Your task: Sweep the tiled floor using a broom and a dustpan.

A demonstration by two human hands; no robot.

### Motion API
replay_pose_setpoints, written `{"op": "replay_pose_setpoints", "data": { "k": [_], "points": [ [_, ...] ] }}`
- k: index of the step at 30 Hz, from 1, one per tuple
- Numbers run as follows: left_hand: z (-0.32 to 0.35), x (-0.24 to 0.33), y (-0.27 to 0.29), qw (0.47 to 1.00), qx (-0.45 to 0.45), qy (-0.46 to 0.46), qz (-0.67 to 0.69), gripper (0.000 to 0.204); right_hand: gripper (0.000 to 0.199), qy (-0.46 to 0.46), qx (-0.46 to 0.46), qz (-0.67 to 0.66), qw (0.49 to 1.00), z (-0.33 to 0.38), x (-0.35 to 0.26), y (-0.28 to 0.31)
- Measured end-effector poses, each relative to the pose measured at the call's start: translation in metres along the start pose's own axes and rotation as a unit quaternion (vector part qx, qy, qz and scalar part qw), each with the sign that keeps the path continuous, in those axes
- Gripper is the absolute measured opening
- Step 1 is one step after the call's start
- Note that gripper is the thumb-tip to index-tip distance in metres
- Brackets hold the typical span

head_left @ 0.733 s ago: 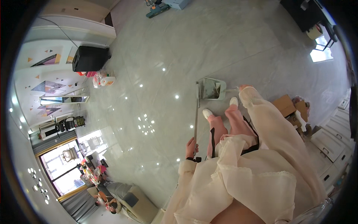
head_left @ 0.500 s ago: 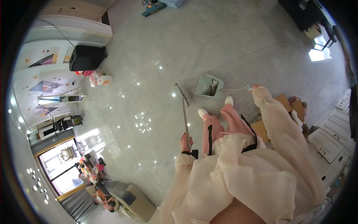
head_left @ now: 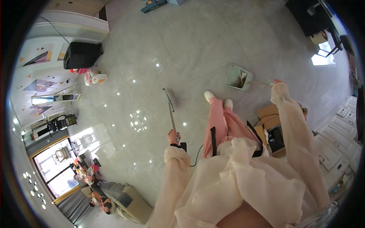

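My left hand (head_left: 174,136) is wrapped round the grey handle of a broom (head_left: 172,116), whose narrow dark head (head_left: 166,97) points away from me, left of my feet. Whether the head touches the floor I cannot tell. Farther right, my right hand (head_left: 278,82) is closed on the end of a dustpan's pale handle (head_left: 260,83). The pale green dustpan (head_left: 234,71) is out in front of my right shoe and has dark debris and a light scrap inside. Seen from above, the broom head and the dustpan are well apart.
Cardboard boxes (head_left: 269,116) stand right of my legs, near white drawers (head_left: 330,152). A black suitcase-like box (head_left: 81,55) and a white jug (head_left: 99,78) are at the far left. A sofa (head_left: 135,205) and a seated person (head_left: 100,201) are at lower left.
The broom has swung left with my left hand. My right hand has carried the dustpan right and slightly farther away. My legs have shifted, and the cardboard boxes show more.
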State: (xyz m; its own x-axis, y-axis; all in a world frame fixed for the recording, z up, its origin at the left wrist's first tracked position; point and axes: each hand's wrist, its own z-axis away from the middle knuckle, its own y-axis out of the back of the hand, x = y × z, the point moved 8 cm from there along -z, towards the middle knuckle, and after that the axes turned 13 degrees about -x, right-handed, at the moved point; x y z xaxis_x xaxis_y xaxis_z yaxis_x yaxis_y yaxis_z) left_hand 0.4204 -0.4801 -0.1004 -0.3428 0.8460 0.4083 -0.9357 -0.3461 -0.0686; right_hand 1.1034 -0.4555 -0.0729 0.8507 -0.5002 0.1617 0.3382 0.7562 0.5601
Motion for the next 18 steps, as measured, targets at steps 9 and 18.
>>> {"op": "replay_pose_setpoints", "data": {
  "k": [9, 18],
  "points": [
    [-0.061, 0.035, -0.017, 0.999, 0.021, -0.015, 0.029, 0.012, 0.032, -0.056, -0.023, 0.022, 0.998, -0.010, -0.003, 0.015],
    [-0.085, 0.032, -0.088, 0.997, 0.019, -0.026, -0.075, 0.054, 0.032, -0.052, 0.029, 0.066, 0.996, -0.017, -0.013, 0.059]
  ]
}}
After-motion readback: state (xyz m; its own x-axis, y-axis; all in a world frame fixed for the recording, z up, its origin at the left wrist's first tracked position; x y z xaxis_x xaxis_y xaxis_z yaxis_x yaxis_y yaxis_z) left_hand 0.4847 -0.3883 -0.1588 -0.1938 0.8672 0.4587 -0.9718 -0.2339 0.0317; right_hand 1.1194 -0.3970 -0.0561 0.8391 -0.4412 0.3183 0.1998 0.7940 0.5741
